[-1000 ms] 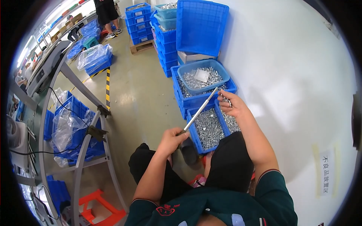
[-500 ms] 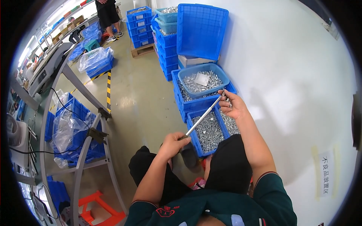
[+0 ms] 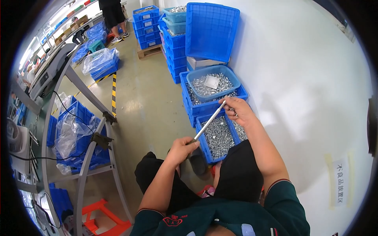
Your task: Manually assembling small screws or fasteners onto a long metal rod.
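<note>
While both hands hold the metal rod (image 3: pixel 208 121), left hand (image 3: pixel 182 146) closed on its near end, right hand (image 3: pixel 237 111) pinching its far end, the crate (image 3: pixel 204 146) below stays full of small metal parts (image 3: pixel 218 135).

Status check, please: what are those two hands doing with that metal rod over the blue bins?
Left hand grips rod's lower end. Right hand pinches top end. Rod slants over blue crate of small metal parts. Nothing blocking.

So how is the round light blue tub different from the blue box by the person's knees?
The light blue tub is oval and pale; the blue crate is rectangular and darker. The tub sits on top of another crate, while the crate stands lower, nearer the person, under the metal rod. A clear little bag lies in the tub only. Both hold small silvery metal parts.
</note>
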